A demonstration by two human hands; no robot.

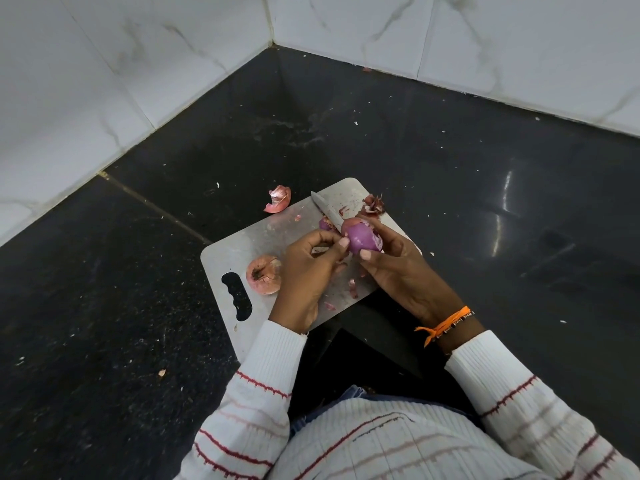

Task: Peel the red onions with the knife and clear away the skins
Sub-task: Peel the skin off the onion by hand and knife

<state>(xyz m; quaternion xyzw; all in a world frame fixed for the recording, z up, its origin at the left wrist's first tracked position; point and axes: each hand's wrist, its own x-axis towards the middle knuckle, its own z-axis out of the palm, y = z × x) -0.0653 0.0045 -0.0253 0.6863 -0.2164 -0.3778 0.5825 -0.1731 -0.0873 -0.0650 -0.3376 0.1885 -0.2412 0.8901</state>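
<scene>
A half-peeled purple red onion [362, 239] is held above the steel cutting board [273, 233] between both hands. My left hand [304, 271] pinches its left side with thumb and curled fingers. My right hand [398, 268] curls around its right side, thumb on the onion. The knife [325, 211] blade sticks out up-left from behind the onion; its handle is hidden and seems to run into my right hand. An unpeeled onion [264, 274] lies on the board's left part. A small purple onion piece [324, 224] sits under the blade.
Dry skins [374, 205] are piled at the board's far corner, and small scraps [352, 287] lie near its front edge. One curled skin [278, 199] lies on the black counter [138, 271] beyond the board. White tiled walls [104, 81] meet in a corner behind.
</scene>
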